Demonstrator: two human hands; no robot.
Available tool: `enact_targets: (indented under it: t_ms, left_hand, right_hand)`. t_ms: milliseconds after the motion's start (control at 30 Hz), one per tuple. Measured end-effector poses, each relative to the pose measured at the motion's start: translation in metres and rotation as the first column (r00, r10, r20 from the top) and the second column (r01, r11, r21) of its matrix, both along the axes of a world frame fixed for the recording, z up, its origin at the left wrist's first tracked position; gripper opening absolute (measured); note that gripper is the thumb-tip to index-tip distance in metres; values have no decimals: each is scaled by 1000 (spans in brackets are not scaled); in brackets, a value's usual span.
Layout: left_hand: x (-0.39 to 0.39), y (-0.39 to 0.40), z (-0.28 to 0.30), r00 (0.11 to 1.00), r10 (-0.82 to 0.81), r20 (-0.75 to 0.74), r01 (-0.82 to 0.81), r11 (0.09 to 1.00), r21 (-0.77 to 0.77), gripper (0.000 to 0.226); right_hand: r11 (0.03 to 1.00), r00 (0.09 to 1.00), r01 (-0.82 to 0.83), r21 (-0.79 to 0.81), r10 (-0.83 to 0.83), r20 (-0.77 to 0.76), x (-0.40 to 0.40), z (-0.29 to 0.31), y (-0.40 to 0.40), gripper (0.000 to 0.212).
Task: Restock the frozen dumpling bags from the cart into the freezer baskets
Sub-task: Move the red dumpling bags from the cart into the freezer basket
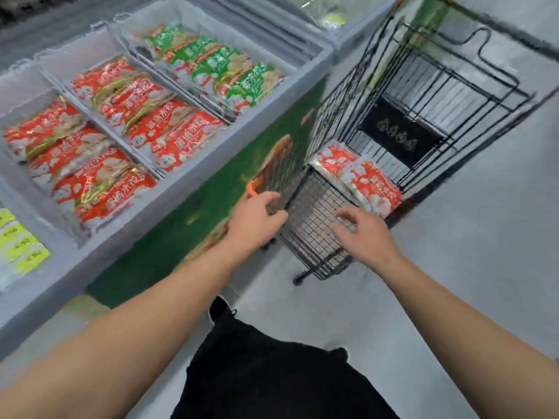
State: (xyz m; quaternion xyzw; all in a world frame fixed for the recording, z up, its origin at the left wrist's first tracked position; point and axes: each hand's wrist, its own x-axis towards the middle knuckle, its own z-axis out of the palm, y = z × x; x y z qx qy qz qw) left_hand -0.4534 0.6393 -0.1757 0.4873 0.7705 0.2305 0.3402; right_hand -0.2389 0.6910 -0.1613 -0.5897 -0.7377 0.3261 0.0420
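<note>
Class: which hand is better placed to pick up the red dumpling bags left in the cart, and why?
Right. The right hand hovers open over the cart floor, just short of the red bags. The left hand sits at the cart's near edge, farther away.

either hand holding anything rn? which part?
Nothing held. Left hand and right hand reach open over the cart; red dumpling bags lie untouched in it.

Bright, even overhead light, soft shadow only under the cart [317, 261] near the right hand [367, 234], glare on red bags [90, 182] left of the left hand [257, 220], smeary blur throughout, wide-angle bending at the edges
</note>
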Motion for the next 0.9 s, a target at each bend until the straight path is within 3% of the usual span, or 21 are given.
enact_targets:
  t_ms: [333, 600, 900]
  left_hand:
    - [203, 27, 12, 995, -86, 54, 84, 996, 40, 50]
    - [257, 72, 20, 996, -86, 31, 85, 996, 21, 51]
    - [272, 185, -4, 994, -5, 114, 6, 1000, -8, 53]
  right_hand:
    - [989, 991, 136, 64, -135, -12, 213, 9, 9, 38]
    - [990, 990, 130, 58, -125, -70, 256, 9, 55, 33]
    - [999, 999, 45, 31, -44, -20, 256, -5, 184, 38]
